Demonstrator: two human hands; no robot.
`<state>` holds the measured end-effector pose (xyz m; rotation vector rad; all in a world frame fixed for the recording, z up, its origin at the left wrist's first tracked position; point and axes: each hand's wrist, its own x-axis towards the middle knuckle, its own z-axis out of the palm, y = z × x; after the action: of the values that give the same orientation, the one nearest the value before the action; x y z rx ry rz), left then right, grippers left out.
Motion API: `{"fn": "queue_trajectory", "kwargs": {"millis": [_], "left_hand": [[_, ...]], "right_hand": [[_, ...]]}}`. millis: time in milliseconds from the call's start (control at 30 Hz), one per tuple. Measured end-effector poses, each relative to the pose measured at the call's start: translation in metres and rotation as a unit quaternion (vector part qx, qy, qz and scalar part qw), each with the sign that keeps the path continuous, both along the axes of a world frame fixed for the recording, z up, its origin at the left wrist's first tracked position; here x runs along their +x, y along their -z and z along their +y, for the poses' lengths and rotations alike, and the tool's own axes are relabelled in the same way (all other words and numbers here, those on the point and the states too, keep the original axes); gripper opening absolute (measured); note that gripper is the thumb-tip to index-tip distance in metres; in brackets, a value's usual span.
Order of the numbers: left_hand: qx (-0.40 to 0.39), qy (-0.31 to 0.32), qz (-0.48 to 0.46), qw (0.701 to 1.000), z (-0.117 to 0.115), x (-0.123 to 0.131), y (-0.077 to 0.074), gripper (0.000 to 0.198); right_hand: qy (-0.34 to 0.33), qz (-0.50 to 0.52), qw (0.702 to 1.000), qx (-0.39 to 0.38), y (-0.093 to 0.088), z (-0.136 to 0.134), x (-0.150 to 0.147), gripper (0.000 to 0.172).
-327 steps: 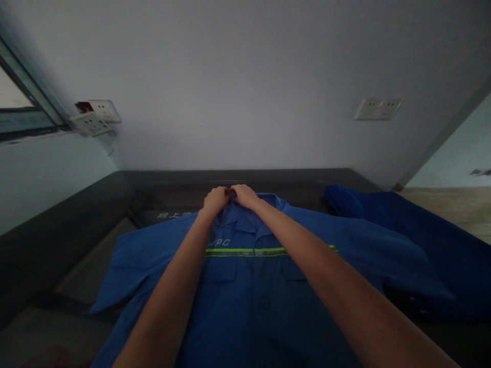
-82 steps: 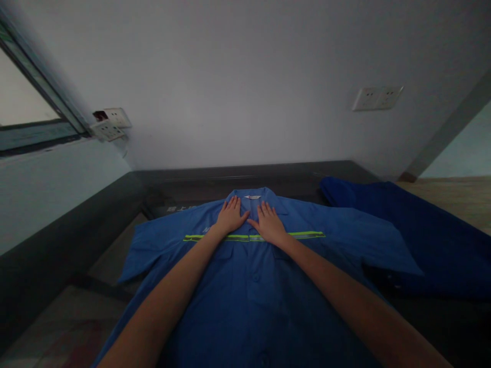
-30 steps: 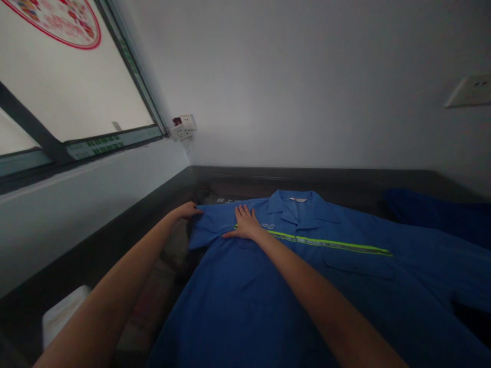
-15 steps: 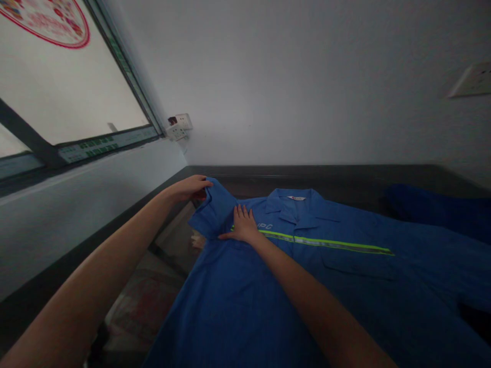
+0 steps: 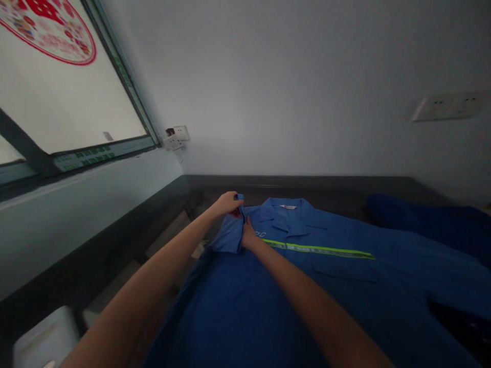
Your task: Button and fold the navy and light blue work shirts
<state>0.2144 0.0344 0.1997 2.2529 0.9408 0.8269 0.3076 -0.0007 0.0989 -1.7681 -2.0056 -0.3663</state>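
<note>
A blue work jacket [image 5: 337,235] with a collar and a yellow-green and silver reflective stripe lies spread out, front side up. At its left side, my left hand [image 5: 229,202] is closed on the raised end of the sleeve [image 5: 230,235], which is folded over toward the chest. My right hand [image 5: 249,235] rests on the jacket's chest beside the lettering, right against the folded sleeve. Its visible finger is stretched out; the other fingers are partly hidden behind the cloth.
Another dark blue cloth [image 5: 425,222] lies at the right. A dark raised edge [image 5: 307,181] runs along the wall. Wall sockets [image 5: 448,106] are at right, a window [image 5: 95,102] at left. A white object [image 5: 46,337] sits at lower left.
My left hand has carried the sleeve end rightward, folding it over toward the chest. My right hand, earlier spread flat, is now partly covered by the sleeve. The view has shifted slightly.
</note>
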Motion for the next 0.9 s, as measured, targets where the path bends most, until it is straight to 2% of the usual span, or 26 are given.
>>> {"fn": "queue_trajectory", "kwargs": {"millis": [167,233,300,333,400,467,500,533,600,667,733,833,900], "left_hand": [[0.097,0.0,0.035,0.995,0.006,0.01,0.013,0.014],[0.116,0.02,0.058,0.991,0.003,0.014,0.021,0.022],[0.124,0.047,0.076,0.988,-0.001,0.014,0.027,0.035],[0.136,0.054,0.082,0.986,-0.003,0.012,0.03,0.04],[0.184,0.035,0.097,0.978,-0.005,0.005,0.035,0.043],[0.237,-0.013,0.126,0.963,-0.006,-0.009,0.039,0.034],[0.254,-0.033,0.144,0.956,-0.005,-0.018,0.041,0.03],[0.263,-0.043,0.161,0.95,-0.005,-0.029,0.043,0.027],[0.265,-0.028,0.181,0.947,-0.005,-0.051,0.05,0.025],[0.259,0.008,0.18,0.949,-0.009,-0.075,0.06,0.027],[0.246,0.041,0.178,0.952,-0.016,-0.096,0.072,0.033],[0.226,0.058,0.183,0.955,-0.03,-0.117,0.091,0.038],[0.234,0.037,0.185,0.954,-0.038,-0.121,0.103,0.034]], "right_hand": [[-0.024,0.149,0.988,-0.027,-0.011,-0.043,0.013,0.036],[-0.019,0.19,0.981,-0.046,-0.011,-0.058,0.015,0.029],[-0.026,0.237,0.968,-0.074,-0.009,-0.072,0.016,0.032],[-0.036,0.28,0.954,-0.098,-0.008,-0.079,0.016,0.033],[-0.058,0.397,0.902,-0.159,-0.007,-0.092,0.018,0.032],[-0.061,0.493,0.843,-0.209,-0.008,-0.102,0.024,0.027],[-0.051,0.507,0.832,-0.219,-0.009,-0.106,0.028,0.025],[-0.038,0.494,0.841,-0.218,-0.01,-0.108,0.032,0.025],[-0.019,0.428,0.883,-0.192,-0.013,-0.107,0.04,0.028],[-0.012,0.34,0.931,-0.13,-0.018,-0.101,0.047,0.032],[-0.01,0.262,0.964,-0.052,-0.026,-0.089,0.05,0.029],[0.006,0.186,0.982,0.03,-0.04,-0.061,0.048,0.017],[0.022,0.158,0.986,0.049,-0.049,-0.036,0.042,0.014]]}}
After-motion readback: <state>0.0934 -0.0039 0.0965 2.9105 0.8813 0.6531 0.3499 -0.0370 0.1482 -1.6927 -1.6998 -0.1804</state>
